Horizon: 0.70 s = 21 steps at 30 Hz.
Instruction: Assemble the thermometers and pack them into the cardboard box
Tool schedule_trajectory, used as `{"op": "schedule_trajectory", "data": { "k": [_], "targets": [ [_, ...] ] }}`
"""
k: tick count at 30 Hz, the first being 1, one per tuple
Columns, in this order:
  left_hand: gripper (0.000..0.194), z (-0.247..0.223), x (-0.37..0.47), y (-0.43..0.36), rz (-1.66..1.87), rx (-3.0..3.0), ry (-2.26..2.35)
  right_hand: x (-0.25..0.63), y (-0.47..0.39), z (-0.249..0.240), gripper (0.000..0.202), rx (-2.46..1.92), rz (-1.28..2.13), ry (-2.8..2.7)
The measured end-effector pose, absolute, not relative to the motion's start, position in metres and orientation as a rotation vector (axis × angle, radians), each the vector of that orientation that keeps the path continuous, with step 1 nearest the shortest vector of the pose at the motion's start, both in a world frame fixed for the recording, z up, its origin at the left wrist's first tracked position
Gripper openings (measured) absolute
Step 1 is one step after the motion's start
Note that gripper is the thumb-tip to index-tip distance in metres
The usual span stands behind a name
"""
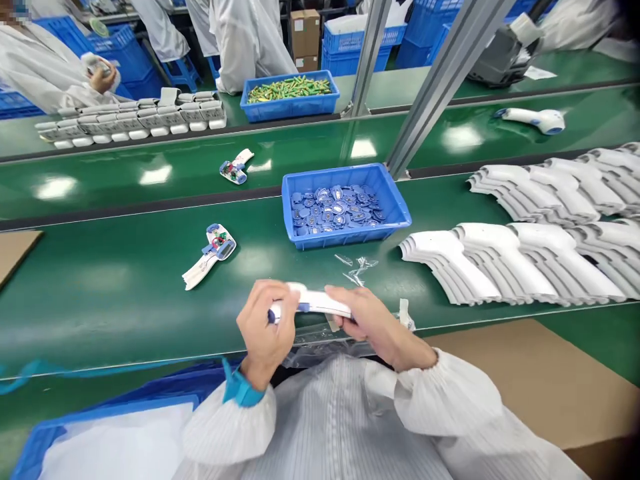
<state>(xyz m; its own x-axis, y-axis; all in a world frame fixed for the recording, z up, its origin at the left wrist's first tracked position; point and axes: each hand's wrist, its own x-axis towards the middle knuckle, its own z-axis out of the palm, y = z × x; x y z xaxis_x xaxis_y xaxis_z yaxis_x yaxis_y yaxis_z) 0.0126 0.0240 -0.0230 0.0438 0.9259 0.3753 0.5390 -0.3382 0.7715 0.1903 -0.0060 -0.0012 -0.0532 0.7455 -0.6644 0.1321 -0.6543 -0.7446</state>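
Above the near bench edge, a white thermometer gun (324, 303) with blue parts lies sideways between my two hands. My left hand (267, 323) is closed around its head end, and a blue tip pokes out under the fingers. Farther right, my right hand (367, 317) grips the handle end between thumb and fingers. To the left on the bench, an opened thermometer half (216, 250) shows its circuit board and wires. Small clear plastic pieces (357, 270) are scattered just beyond my hands.
A blue bin (345, 241) of small blue parts stands ahead. Stacked white shell halves (520, 257) fill the right side. On the far belt are another opened unit (236, 167) and a white thermometer (535, 120). A metal post (435, 87) rises behind the bin. Co-workers sit beyond.
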Motion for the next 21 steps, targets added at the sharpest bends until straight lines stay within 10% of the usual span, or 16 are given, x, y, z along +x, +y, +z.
{"op": "schedule_trajectory", "data": {
  "k": [6, 11, 21],
  "targets": [
    [0.052, -0.038, 0.032, 0.051, 1.155, 1.569, 1.756, 0.166, -0.017, -0.005, 0.026, -1.738, 1.168, -1.865],
    [0.052, -0.036, 0.040, 0.069, 1.119, 1.671, 1.833, 0.152, -0.021, -0.017, 0.037, -1.823, 0.809, -2.095],
    [0.027, -0.023, 0.004, 0.053, 0.852, 1.458, 0.991, 0.204, -0.014, -0.013, 0.034, -1.668, 1.309, -1.632]
  ]
}}
